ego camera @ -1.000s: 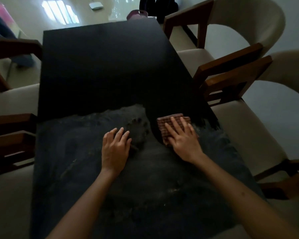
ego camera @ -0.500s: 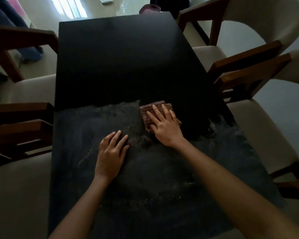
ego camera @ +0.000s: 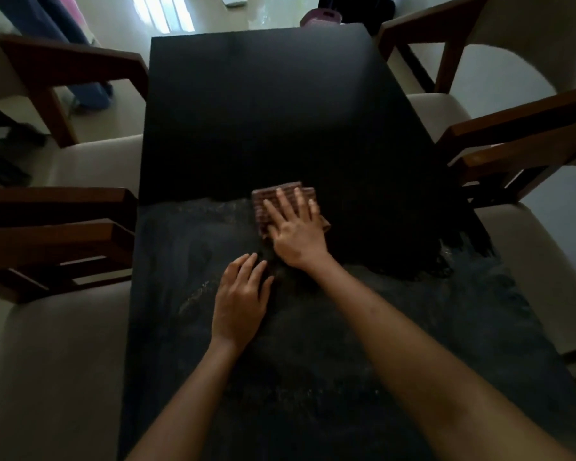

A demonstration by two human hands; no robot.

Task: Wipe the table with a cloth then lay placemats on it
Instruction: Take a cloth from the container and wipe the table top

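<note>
Wiping mid-table: your right hand presses the cloth with flat fingers; your left hand rests open beside it. Near half looks smeared, far half untouched; no placemats visible.

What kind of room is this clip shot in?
Most likely a home dining room: a long dark table with cushioned wooden armchairs along both sides. The right hand presses a cloth flat on it.

Chairs crowd both long sides of the table.
</note>
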